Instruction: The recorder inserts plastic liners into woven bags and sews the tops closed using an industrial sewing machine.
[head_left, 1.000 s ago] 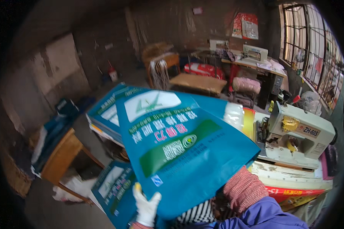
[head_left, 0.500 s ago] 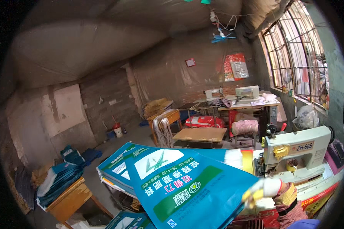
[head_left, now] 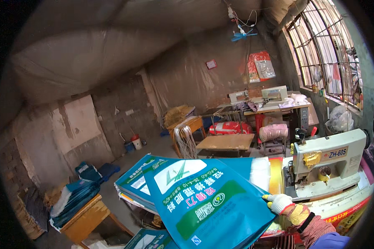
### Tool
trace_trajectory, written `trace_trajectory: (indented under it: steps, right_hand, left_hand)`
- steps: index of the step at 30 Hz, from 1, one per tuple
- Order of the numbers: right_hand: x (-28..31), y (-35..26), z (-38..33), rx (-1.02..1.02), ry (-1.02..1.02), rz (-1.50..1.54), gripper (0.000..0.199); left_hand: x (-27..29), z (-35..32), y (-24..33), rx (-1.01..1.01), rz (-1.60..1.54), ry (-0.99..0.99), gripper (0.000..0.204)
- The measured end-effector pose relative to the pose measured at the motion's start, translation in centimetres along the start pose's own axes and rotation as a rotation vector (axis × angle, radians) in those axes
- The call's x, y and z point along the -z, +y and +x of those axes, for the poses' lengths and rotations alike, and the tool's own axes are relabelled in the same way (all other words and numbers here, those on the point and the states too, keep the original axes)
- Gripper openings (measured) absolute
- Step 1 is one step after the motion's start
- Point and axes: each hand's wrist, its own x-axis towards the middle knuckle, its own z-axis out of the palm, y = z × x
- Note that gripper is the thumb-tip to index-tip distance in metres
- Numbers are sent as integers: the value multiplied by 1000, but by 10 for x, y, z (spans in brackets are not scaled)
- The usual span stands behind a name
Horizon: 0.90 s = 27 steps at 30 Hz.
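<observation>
A flat teal printed sack (head_left: 220, 197) with a white panel and a dark green band lies slanted across the front, its near right side showing several layered edges. My right hand (head_left: 280, 203), in a white glove with yellow fingertips, grips the right edge of this sack with its fingers. The glove's wrist is yellowish, below a checked sleeve with a dark band. More teal sacks (head_left: 131, 182) lie stacked beneath and to the left. My left hand is out of sight. Right of the sack stands a pale sewing machine (head_left: 328, 159) with yellow tape on its head.
At the left, folded teal sacks (head_left: 75, 199) rest on a wooden bench (head_left: 85, 218). More sewing machines (head_left: 274, 94) stand on a table at the back. A wooden stool-like board (head_left: 225, 142) and a bundle of pale strings (head_left: 185, 141) are mid-room. A barred window (head_left: 324, 50) is at the right.
My right hand has moved left onto the sack's edge, and its fingers now show sharply instead of blurred. The whole view has shifted slightly, with the room appearing farther right.
</observation>
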Motion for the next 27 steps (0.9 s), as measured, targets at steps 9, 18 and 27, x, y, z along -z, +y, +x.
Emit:
trace_trajectory:
  steps: [9,18,27]
  right_hand:
    - [-38,-34,36,-183,49,-254,32]
    - [-114,-243,75,700,139,8,29]
    - [-232,-340,41,765,-31,-209,23]
  left_hand:
    - [62,56,93,-260,265,-8,21]
    - [172,-13,136,-513,-126,680,13]
    - [305,9,-125,306,273,493,20]
